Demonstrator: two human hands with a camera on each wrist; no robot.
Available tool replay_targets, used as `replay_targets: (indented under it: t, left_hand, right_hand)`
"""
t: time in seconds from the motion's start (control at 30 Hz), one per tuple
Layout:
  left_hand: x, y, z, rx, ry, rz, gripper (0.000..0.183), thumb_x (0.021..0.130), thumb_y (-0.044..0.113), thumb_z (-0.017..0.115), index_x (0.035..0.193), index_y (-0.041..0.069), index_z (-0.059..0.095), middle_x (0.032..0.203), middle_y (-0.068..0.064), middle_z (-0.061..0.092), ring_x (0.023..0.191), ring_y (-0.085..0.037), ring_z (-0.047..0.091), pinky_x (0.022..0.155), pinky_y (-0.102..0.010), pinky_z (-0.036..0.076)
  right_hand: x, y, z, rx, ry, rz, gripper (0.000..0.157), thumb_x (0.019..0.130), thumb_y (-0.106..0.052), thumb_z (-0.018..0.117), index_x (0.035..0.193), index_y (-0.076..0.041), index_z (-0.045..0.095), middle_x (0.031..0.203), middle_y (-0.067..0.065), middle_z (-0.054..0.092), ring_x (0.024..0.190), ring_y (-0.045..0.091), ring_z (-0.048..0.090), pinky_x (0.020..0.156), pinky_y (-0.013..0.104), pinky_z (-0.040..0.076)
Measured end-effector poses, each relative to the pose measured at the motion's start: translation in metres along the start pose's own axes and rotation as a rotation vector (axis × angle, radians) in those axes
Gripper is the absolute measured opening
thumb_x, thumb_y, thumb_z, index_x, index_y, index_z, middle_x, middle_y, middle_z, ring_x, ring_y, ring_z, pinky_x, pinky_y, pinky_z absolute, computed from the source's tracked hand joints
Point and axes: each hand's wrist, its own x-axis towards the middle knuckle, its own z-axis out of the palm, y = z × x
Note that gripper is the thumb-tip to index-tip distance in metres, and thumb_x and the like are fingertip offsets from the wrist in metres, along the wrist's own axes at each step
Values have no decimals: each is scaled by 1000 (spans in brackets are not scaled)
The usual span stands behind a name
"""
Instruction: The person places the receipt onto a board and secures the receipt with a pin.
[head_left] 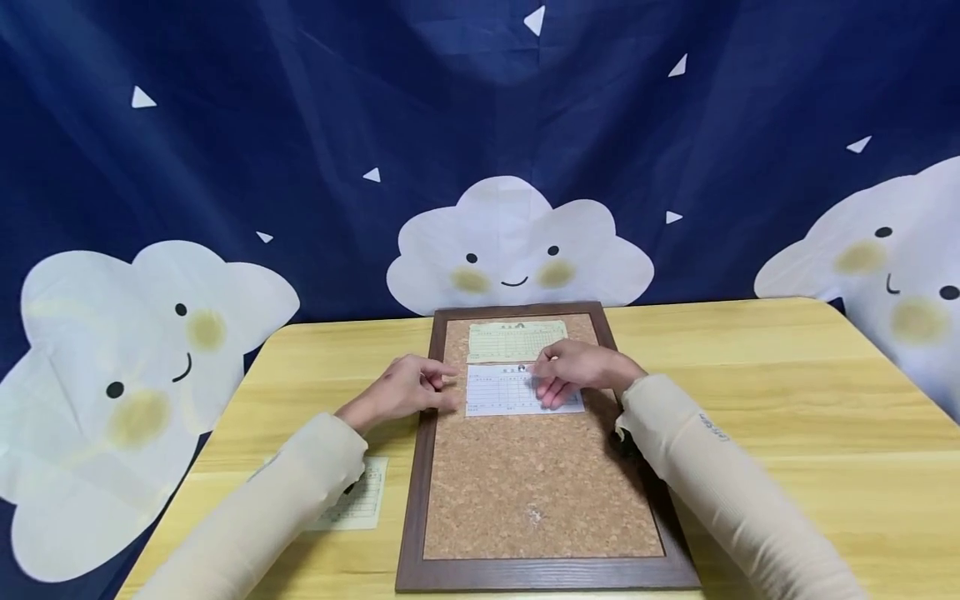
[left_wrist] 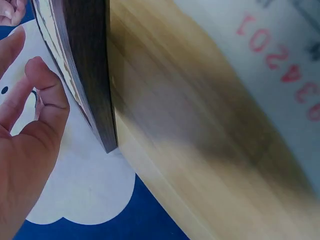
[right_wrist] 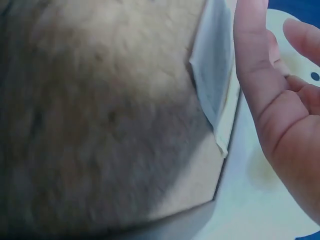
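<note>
The white form (head_left: 487, 398) lay on the corkboard (head_left: 540, 475) between the two hands, its left edge just beside the left fingertips and its right part under the right hand (head_left: 573, 371). The yellow form (head_left: 491, 343) sat just beyond both hands, so the two sheets made a column, probably to leave each one readable. A small shiny fastener (head_left: 522, 367) at the white form's top edge, near the right thumb, seemed to be what kept the sheet in place; in the right wrist view paper stood partly off the cork, which would fit a sheet held only along its top. The board rested on the counter (head_left: 787, 417), likely for firm backing under the fingers. On the near side of the hands, a glinting patch (head_left: 534, 515) on the cork was too small to make out, and a loose form (head_left: 367, 500) lay partly under the left sleeve.

The left hand (head_left: 408, 387) reached in over the frame, thumb and fingers apart and gripping nothing. The right hand hung with fingers bent loosely downward, thumb apart, nothing visible between them.
</note>
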Motion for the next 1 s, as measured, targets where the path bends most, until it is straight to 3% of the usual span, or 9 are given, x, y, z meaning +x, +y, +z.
replay_targets:
  t: [0.27,0.57,1.0]
  left_hand:
    - [-18,-6,-7,-104,-3,-79,50,82,10,83,128,-2,66,89,-4,64,70,-12,60,60,-22,48]
    - [-35,-15,-18,-168,-28,-50,58,85,11,81,135,-7,57,102,-15,70,82,-18,66,69,-24,52]
    - [-58,-24,-29,-285,-44,-75,62,86,7,79,137,-14,50,113,-25,65,91,-18,68,77,-24,55]
  right_hand:
    - [-18,5,-6,-27,-12,-35,22,105,-12,48,106,9,53,81,12,62,69,18,64,67,31,57]
    - [-39,13,-9,-57,-62,-89,23,104,-11,51,110,11,53,82,14,65,68,18,66,68,34,59]
    - [-59,22,-19,-63,-82,-136,24,103,-12,53,110,10,49,82,12,64,70,18,64,64,32,57]
